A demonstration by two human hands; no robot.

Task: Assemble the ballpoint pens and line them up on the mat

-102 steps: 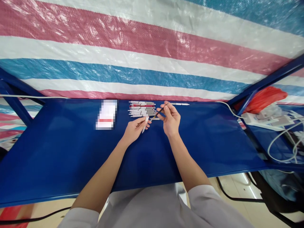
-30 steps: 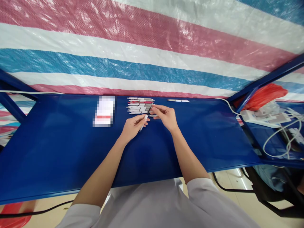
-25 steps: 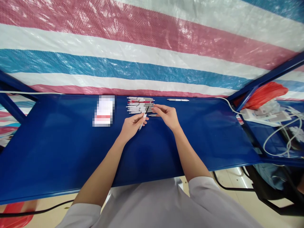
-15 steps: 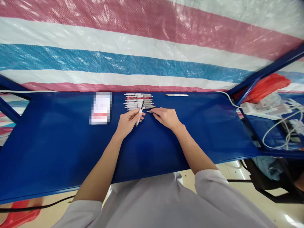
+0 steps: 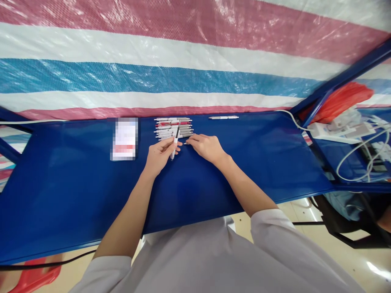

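In the head view my left hand (image 5: pixel 159 155) pinches a white pen barrel (image 5: pixel 174 149) held tilted, its dark refill (image 5: pixel 178 131) sticking out at the upper end. My right hand (image 5: pixel 208 149) rests low over the table just to the right, fingers curled together. From its fingertips pokes a small grey pointed piece (image 5: pixel 186 143), which looks like a pen's tip section; most of it is hidden. Just beyond both hands lies a row of several white, grey and red pens (image 5: pixel 163 132), side by side.
A lone white pen (image 5: pixel 223 117) lies at the table's back edge. To the left is a blurred-out flat rectangular object (image 5: pixel 124 139) on the blue table (image 5: pixel 76 187). Striped sheeting (image 5: pixel 183 53) hangs behind. At right are a power strip (image 5: pixel 332 132), white cables and a red bag (image 5: pixel 345 101).
The view has shifted slightly, so everything sits a little further left and mostly higher. Both hands keep nearly the same pose, with the pen barrel still in the left.
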